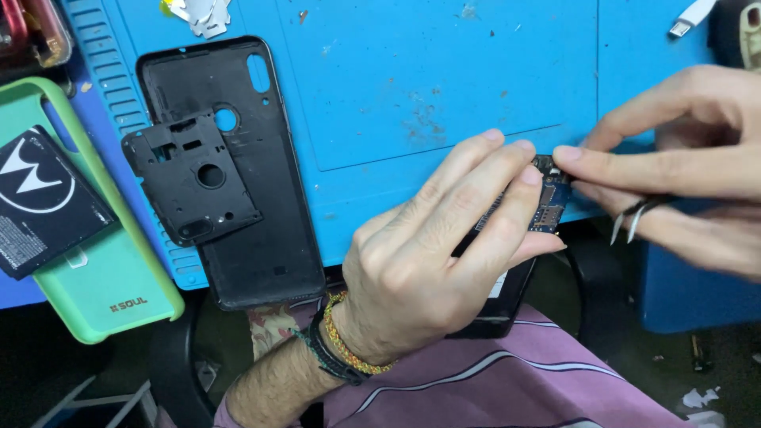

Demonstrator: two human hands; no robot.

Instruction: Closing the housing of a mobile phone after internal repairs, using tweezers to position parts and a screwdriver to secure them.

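Observation:
My left hand [432, 254] grips an opened phone body [511, 277], mostly hidden under the palm; its blue circuit board [549, 208] shows past my fingertips. My right hand [682, 166] reaches in from the right, its index fingertip touching the board's top edge. Metal tweezers [632, 218] lie tucked in the right hand, tips pointing down and left, just right of the board. Both hands hover over the front edge of the blue work mat [444, 71].
A black phone back cover [254, 198] lies on the mat's left part with a black inner frame plate [194, 178] on top. A green phone case [103, 269] with a black battery [40, 202] sits far left. White scraps [202, 14] and a cable plug [688, 20] lie at the top.

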